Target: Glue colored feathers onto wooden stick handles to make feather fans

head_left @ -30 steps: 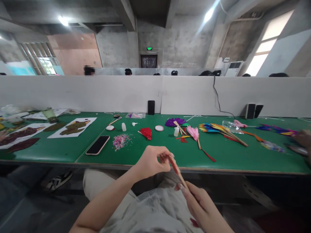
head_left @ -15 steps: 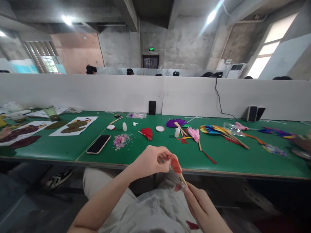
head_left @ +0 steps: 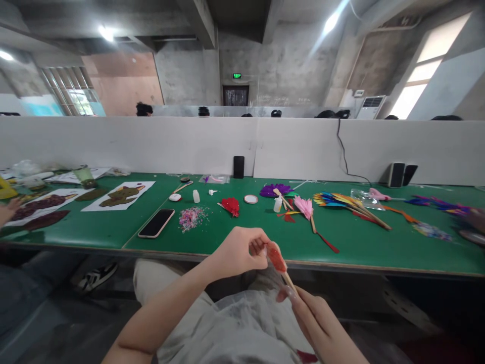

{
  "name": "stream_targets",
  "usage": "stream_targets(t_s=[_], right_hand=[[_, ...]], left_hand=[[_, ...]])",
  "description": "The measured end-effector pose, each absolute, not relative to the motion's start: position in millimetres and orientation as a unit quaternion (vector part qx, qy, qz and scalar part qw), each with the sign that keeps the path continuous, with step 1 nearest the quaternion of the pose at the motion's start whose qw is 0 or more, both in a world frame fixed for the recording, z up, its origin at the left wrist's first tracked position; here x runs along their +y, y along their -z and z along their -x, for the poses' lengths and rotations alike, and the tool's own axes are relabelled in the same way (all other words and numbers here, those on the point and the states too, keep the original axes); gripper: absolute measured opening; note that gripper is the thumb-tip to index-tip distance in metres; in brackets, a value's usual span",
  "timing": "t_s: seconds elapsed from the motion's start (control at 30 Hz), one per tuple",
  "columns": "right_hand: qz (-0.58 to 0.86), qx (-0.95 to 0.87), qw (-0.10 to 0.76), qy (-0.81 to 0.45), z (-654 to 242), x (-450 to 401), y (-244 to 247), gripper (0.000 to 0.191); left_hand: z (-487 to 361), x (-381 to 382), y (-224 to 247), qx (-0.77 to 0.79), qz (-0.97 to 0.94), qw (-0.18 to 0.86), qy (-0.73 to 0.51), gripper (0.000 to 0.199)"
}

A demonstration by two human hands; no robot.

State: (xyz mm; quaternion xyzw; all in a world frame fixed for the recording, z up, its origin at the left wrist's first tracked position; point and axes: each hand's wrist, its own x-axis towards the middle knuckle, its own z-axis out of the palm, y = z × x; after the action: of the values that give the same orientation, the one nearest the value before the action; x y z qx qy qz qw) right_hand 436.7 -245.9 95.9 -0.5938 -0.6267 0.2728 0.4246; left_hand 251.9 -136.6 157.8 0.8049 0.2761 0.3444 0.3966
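My right hand (head_left: 312, 311) is closed around a thin wooden stick (head_left: 290, 282), just off the table's front edge and above my lap. At the stick's upper end sits an orange-red flat piece (head_left: 277, 257), perhaps cloth or paper; I cannot tell which. My left hand (head_left: 242, 253) pinches the top corner of that piece between thumb and fingers. Beyond the hands lie a red bundle on a stick (head_left: 230, 206) and a pink tassel-like bundle on a stick (head_left: 304, 207). A small white bottle (head_left: 278, 204) stands beside the pink one.
The green table (head_left: 227, 247) holds a phone (head_left: 156, 223), a heap of pink and white bits (head_left: 192, 218), a round lid (head_left: 250, 199), purple petals (head_left: 273, 190) and multicoloured feather-like strips (head_left: 337, 199). A white partition (head_left: 170, 144) runs behind. Other people's hands show at both sides.
The view has shifted slightly. Both hands keep the same hold on the stick and the orange-red piece, with barely any movement.
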Motion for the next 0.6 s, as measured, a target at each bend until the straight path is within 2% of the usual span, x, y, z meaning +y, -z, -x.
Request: stream_targets(t_s=[0.2,0.4,0.6], right_hand=[[0.613,-0.607,0.422,-0.279,-440.3,-247.8,-87.8,0.023],[0.631,-0.592,0.392,-0.312,-433.4,-250.2,-86.2,0.047],[0.620,-0.590,0.398,-0.330,-434.6,-249.6,-81.9,0.049]], left_hand=[[-256.2,-141.0,-162.2,0.282,-0.810,0.386,-0.339,0.021],[-263.0,-141.1,-156.7,0.289,-0.814,0.373,-0.338,0.022],[-258.0,-134.2,-152.7,0.323,-0.830,0.324,-0.319,0.018]])
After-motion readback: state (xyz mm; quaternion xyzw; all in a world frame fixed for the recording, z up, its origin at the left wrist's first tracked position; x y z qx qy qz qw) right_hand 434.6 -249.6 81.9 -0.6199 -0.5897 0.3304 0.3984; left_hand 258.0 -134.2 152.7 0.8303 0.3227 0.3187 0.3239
